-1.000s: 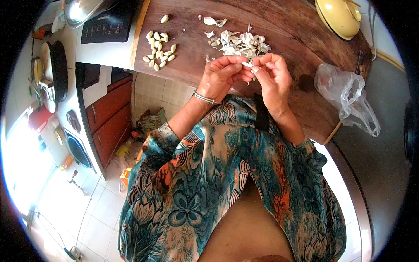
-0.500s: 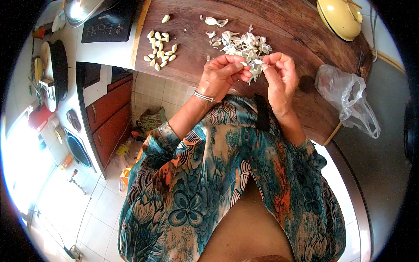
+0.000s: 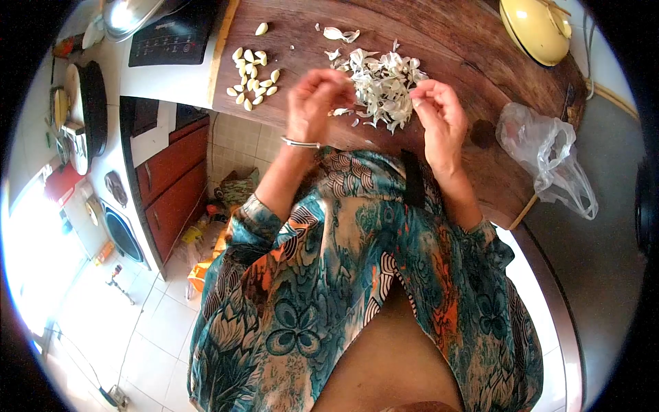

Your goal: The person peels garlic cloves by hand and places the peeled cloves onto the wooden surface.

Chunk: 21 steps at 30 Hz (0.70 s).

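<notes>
A pile of papery garlic skins (image 3: pixel 384 86) lies on the brown wooden table (image 3: pixel 439 31). My right hand (image 3: pixel 441 117) is at the pile's right edge, thumb and fingers pinched together; a pale bit shows at the fingertips, but I cannot make out what it is. To the left of the pile, my left hand (image 3: pixel 314 99) is raised over the table. Its fingers look curled but are smeared by motion, so what they hold is not visible. Several peeled garlic cloves (image 3: pixel 252 82) lie in a loose group farther left, with one clove (image 3: pixel 261 29) apart above them.
A clear plastic bag (image 3: pixel 542 151) rests on the right side of the table. A yellow pan (image 3: pixel 532 31) stands at the far right, and a black cooktop (image 3: pixel 168 41) is on the white counter at left. Loose skins (image 3: pixel 341 34) lie behind the pile.
My hands have come apart; between them they held a small pale piece. My left hand has swung left toward the cloves. The right hand has barely moved.
</notes>
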Available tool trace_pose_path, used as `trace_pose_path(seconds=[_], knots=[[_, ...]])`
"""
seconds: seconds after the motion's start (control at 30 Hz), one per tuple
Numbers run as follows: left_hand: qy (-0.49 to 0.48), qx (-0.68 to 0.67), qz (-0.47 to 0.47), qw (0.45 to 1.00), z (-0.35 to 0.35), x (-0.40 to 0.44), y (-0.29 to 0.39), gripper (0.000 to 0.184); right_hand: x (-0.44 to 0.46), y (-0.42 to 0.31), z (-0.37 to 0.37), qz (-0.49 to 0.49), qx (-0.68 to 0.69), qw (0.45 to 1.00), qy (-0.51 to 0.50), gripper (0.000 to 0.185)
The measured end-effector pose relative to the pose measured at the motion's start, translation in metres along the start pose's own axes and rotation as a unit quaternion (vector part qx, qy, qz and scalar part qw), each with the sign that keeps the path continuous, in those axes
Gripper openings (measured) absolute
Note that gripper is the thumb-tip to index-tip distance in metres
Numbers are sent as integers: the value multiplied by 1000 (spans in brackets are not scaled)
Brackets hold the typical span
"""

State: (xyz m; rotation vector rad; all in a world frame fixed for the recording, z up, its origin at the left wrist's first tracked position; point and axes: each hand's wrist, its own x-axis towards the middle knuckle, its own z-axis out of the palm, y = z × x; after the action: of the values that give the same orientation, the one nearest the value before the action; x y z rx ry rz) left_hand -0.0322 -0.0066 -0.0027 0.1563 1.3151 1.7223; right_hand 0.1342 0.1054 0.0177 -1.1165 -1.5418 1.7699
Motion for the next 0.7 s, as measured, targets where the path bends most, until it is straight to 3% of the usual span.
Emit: trace_pose_path(seconds=[0.1, 0.13, 0.2, 0.33, 0.37, 0.47, 0.5, 0.57, 0.7], knots=[[116, 292, 138, 939, -38, 24, 21, 12, 3, 5, -2, 74, 111, 991, 7, 24], [178, 369, 160, 898, -50, 29, 27, 12, 4, 6, -1, 91, 157, 983, 16, 25], [178, 571, 269, 755, -70, 33, 45, 13, 6, 0, 1, 102, 209, 972, 13, 30], [184, 682, 374, 602, -78, 40, 53, 11, 6, -5, 5, 104, 282, 954, 9, 35], [209, 675, 376, 600, -76, 39, 53, 10, 7, -6, 7, 104, 293, 950, 8, 36], [187, 564, 317, 739, -55, 33, 44, 11, 8, -7, 8, 103, 318, 943, 9, 35], [115, 490, 287, 815, -31, 21, 45, 10, 8, -6, 10, 98, 325, 941, 6, 36], [45, 442, 231, 866, 7, 4, 31, 6, 10, -4, 15, 87, 341, 936, -2, 36], [83, 439, 217, 868, 6, 22, 26, 5, 4, -9, 20, 103, 301, 948, -31, 37]])
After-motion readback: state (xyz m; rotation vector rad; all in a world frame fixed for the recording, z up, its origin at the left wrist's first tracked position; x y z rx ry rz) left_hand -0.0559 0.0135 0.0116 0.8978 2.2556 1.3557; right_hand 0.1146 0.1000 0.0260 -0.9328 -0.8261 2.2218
